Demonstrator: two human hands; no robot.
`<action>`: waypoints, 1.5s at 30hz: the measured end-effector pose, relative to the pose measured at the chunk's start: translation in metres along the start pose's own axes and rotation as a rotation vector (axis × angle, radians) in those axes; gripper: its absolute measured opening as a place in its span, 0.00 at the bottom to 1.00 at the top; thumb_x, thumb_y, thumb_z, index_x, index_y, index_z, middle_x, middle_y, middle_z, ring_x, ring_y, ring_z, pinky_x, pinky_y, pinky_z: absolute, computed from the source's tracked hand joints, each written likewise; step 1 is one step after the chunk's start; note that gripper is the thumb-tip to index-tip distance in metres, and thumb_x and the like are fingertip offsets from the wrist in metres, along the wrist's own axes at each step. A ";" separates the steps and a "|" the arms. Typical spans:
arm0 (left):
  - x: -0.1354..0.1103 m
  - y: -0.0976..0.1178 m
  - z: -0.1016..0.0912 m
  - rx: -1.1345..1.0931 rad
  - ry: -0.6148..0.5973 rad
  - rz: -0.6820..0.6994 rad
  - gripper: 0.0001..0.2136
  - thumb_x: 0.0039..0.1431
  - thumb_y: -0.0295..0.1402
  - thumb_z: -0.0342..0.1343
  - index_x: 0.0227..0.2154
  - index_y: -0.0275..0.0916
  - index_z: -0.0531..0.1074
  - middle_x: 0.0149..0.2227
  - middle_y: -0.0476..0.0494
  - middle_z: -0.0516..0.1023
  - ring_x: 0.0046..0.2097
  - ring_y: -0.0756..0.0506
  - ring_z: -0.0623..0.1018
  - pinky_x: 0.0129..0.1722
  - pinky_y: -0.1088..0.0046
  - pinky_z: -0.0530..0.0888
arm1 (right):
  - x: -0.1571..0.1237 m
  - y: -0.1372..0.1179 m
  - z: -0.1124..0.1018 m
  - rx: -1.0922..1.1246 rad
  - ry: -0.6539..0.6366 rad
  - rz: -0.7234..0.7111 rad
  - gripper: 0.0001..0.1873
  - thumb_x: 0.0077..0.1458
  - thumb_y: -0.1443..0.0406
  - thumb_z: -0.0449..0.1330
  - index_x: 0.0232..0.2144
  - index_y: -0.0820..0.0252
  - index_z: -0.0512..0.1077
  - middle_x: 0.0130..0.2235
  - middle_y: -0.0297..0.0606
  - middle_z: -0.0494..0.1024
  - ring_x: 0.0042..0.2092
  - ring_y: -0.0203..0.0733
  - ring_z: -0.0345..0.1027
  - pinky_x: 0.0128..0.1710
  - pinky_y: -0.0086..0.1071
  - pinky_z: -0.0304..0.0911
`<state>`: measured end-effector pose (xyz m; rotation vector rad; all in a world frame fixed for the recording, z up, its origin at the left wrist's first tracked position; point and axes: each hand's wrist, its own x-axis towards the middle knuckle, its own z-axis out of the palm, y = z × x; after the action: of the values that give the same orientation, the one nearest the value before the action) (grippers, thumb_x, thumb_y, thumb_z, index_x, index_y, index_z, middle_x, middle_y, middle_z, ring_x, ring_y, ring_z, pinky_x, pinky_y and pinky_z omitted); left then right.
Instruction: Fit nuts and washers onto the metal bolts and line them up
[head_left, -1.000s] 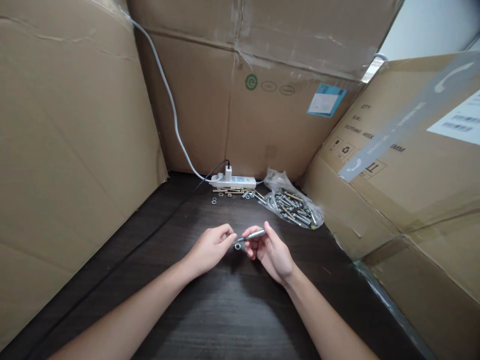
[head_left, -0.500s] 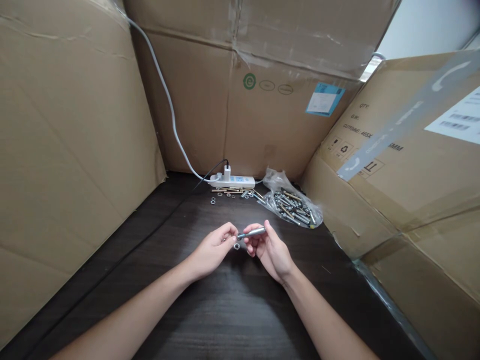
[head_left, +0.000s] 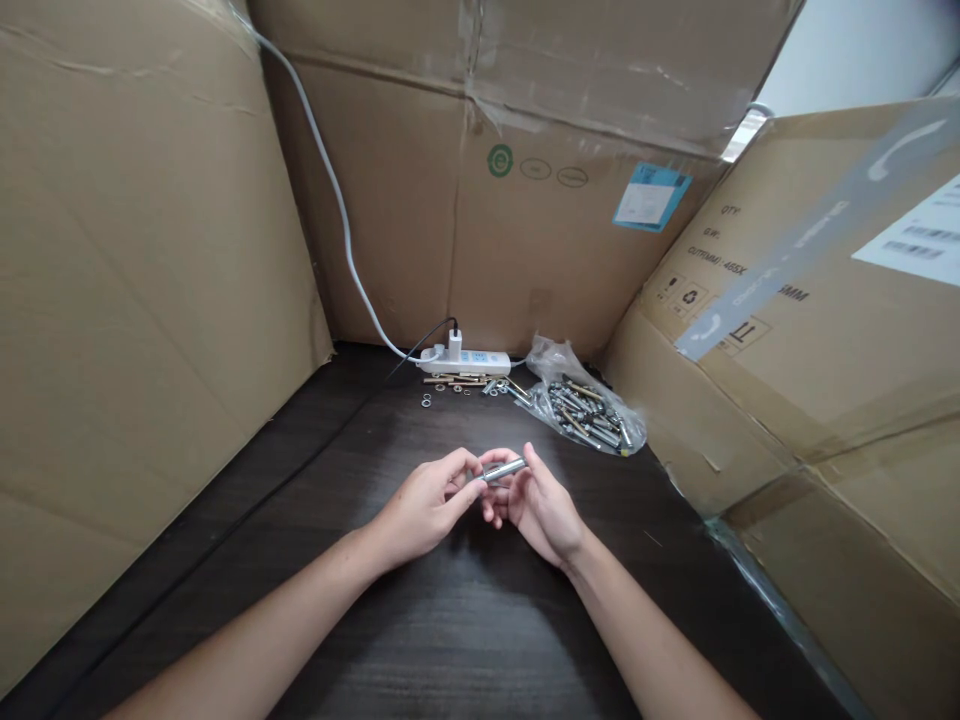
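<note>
Both hands meet over the dark table around a silvery expansion bolt (head_left: 504, 469), tilted slightly up to the right. My left hand (head_left: 439, 500) pinches its left end between thumb and fingers, which hide that end. With the thumb at the other end and fingers curled beneath, my right hand (head_left: 544, 510) holds the metal sleeve. Behind the hands lie loose brass-coloured rods (head_left: 457, 380), along with several washers and nuts (head_left: 426, 401). A clear plastic bag (head_left: 551, 355) full of similar bolts (head_left: 589, 410) lies to the right of them.
A white power strip (head_left: 487, 362) with a plugged-in charger stands against the back cardboard (head_left: 390, 220). Its white cable (head_left: 346, 240) climbs the left corner, and a black cable (head_left: 300, 470) crosses the table's left side. Cardboard walls rise left (head_left: 150, 280) and right (head_left: 840, 370).
My left hand has shifted right, its fingers now covering the bolt's dark left end. The nut that showed below the fingertips is out of sight. My right hand has barely moved.
</note>
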<state>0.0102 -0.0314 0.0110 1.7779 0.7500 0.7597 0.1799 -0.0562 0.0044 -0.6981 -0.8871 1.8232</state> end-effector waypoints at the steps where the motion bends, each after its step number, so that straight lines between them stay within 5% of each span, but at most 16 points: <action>1: 0.000 0.000 0.000 -0.002 -0.002 0.009 0.07 0.61 0.36 0.48 0.37 0.38 0.65 0.30 0.49 0.76 0.30 0.50 0.76 0.30 0.77 0.69 | 0.000 -0.001 0.000 -0.003 -0.020 0.001 0.26 0.57 0.45 0.47 0.39 0.60 0.69 0.28 0.36 0.72 0.26 0.36 0.66 0.25 0.29 0.55; 9: 0.005 0.001 -0.004 -0.056 0.042 -0.084 0.07 0.58 0.36 0.50 0.35 0.38 0.66 0.29 0.50 0.73 0.30 0.51 0.72 0.30 0.77 0.67 | -0.001 -0.001 0.001 0.054 0.001 -0.031 0.22 0.57 0.50 0.52 0.38 0.62 0.72 0.32 0.37 0.72 0.29 0.34 0.64 0.28 0.28 0.56; 16: 0.008 -0.009 -0.004 -0.438 0.054 -0.294 0.03 0.56 0.31 0.43 0.30 0.39 0.60 0.21 0.58 0.54 0.19 0.56 0.52 0.19 0.81 0.50 | 0.001 0.000 0.000 0.061 0.117 -0.051 0.22 0.56 0.51 0.55 0.39 0.63 0.75 0.32 0.39 0.72 0.28 0.33 0.60 0.26 0.28 0.53; 22: 0.011 -0.010 -0.006 -0.490 0.124 -0.319 0.01 0.53 0.27 0.43 0.28 0.38 0.59 0.22 0.55 0.59 0.19 0.56 0.58 0.20 0.80 0.53 | 0.001 0.002 -0.002 0.040 0.123 -0.062 0.22 0.56 0.52 0.55 0.39 0.64 0.75 0.32 0.39 0.72 0.27 0.33 0.60 0.26 0.28 0.52; 28: 0.010 -0.005 -0.009 -0.319 0.159 -0.267 0.02 0.52 0.30 0.47 0.28 0.36 0.62 0.25 0.52 0.67 0.22 0.55 0.60 0.22 0.80 0.55 | 0.001 0.002 -0.001 0.023 0.125 -0.034 0.21 0.55 0.51 0.56 0.38 0.64 0.75 0.32 0.40 0.73 0.27 0.32 0.60 0.26 0.28 0.52; 35: 0.011 -0.007 -0.007 -0.336 0.152 -0.209 0.05 0.45 0.24 0.47 0.28 0.37 0.62 0.25 0.54 0.65 0.22 0.55 0.60 0.23 0.78 0.57 | 0.002 0.002 -0.003 0.009 0.112 -0.025 0.22 0.55 0.50 0.55 0.37 0.63 0.75 0.31 0.40 0.74 0.26 0.33 0.60 0.26 0.28 0.51; 45: 0.010 -0.004 0.000 -0.400 0.138 -0.192 0.10 0.50 0.32 0.56 0.29 0.39 0.59 0.24 0.54 0.67 0.27 0.53 0.69 0.30 0.76 0.66 | -0.001 0.001 0.000 -0.055 0.046 -0.025 0.23 0.57 0.51 0.53 0.40 0.64 0.75 0.30 0.40 0.74 0.27 0.34 0.60 0.27 0.28 0.53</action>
<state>0.0156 -0.0225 0.0091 1.2858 0.7850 0.8415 0.1794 -0.0574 0.0033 -0.7569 -0.9148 1.7597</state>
